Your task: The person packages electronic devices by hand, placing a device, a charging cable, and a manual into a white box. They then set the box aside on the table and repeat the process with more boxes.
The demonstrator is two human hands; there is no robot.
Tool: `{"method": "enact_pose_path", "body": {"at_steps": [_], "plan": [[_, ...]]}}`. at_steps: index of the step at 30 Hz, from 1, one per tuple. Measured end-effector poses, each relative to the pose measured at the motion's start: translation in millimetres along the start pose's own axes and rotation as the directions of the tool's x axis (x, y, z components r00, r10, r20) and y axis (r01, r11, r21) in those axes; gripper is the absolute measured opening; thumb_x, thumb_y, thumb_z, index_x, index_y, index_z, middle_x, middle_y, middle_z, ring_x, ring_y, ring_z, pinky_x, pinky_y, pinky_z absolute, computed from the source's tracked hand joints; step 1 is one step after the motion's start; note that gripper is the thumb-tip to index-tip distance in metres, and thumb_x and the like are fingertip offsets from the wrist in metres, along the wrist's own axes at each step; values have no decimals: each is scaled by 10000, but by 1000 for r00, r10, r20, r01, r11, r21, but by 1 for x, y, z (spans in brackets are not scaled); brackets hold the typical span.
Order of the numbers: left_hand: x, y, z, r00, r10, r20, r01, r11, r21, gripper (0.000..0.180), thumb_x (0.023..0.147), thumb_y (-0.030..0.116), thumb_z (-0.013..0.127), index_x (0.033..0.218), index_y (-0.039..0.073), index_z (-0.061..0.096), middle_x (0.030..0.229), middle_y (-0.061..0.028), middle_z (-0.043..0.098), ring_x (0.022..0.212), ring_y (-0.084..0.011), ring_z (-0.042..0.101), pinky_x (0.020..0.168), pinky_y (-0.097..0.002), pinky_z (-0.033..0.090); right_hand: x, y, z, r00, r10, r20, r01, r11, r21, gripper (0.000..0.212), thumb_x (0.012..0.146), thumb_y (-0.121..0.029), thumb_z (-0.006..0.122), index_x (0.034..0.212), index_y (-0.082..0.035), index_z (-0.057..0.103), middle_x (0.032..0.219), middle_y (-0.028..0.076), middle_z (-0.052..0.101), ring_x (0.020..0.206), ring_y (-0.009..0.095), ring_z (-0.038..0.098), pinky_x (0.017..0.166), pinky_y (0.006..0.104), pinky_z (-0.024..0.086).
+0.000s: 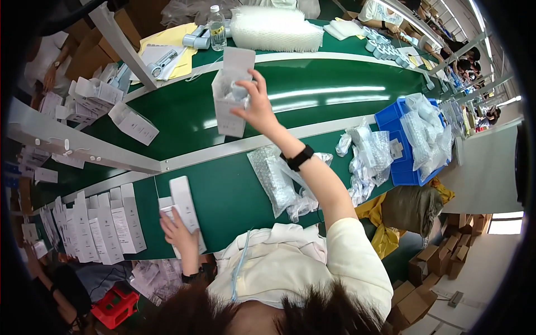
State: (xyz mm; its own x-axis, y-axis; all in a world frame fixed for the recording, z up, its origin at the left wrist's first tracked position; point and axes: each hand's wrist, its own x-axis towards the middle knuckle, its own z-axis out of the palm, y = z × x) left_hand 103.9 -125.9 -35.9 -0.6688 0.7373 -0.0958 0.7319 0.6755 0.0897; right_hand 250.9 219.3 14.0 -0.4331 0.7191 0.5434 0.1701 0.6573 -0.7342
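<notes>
On the green conveyor belt stands a white box (229,118) with its lid flap up and clear plastic-wrapped contents showing at its mouth. My right hand (259,106) is at the box's right side, fingers spread and thumb apart in front of its opening. Whether the fingertips touch it is hard to tell. Nearer to me, on the bench's left part, my left hand (181,235) lies around the lower part of another white box (184,204), whose long flap is raised. That hand's fingers curve over the box's front and cover part of it.
A row of white boxes (100,229) lines the bench at left. Bubble-wrap bags (273,178) lie at centre right, beside a blue bin (399,162) full of wrapped pieces. Another white box (134,124) rests on the belt. A metal post (120,44) rises at left; a bottle (216,30) stands beyond.
</notes>
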Motion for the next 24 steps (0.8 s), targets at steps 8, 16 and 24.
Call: {"method": "enact_pose_path", "body": {"at_steps": [8, 16, 24], "plan": [[47, 6, 8, 998, 38, -53, -57, 895, -443, 853, 600, 130, 752, 1309, 67, 282, 1294, -174, 345, 1190, -331, 334, 921, -418, 331, -10, 37, -54, 999, -28, 15, 32, 952, -306, 730, 588, -69, 746, 1234, -127, 410, 1325, 139, 265, 1097, 322, 423, 886, 383, 405], [48, -4, 11, 939, 134, 317, 277, 253, -927, 780, 639, 74, 716, 1284, 54, 279, 1154, -113, 475, 1002, -229, 519, 855, -332, 428, -168, 14, -108, 588, 606, 536, -264, 770, -581, 724, 621, -232, 713, 1244, -57, 387, 961, 207, 527, 928, 377, 499, 808, 414, 430], [52, 93, -39, 780, 574, -250, -569, 486, -663, 839, 596, 130, 734, 1292, 151, 266, 1281, -163, 347, 1168, -306, 390, 958, -387, 331, -196, 17, -102, 832, 456, 316, -227, 800, -556, 709, 590, -63, 624, 1248, -60, 360, 1046, 206, 489, 936, 363, 503, 778, 374, 440]]}}
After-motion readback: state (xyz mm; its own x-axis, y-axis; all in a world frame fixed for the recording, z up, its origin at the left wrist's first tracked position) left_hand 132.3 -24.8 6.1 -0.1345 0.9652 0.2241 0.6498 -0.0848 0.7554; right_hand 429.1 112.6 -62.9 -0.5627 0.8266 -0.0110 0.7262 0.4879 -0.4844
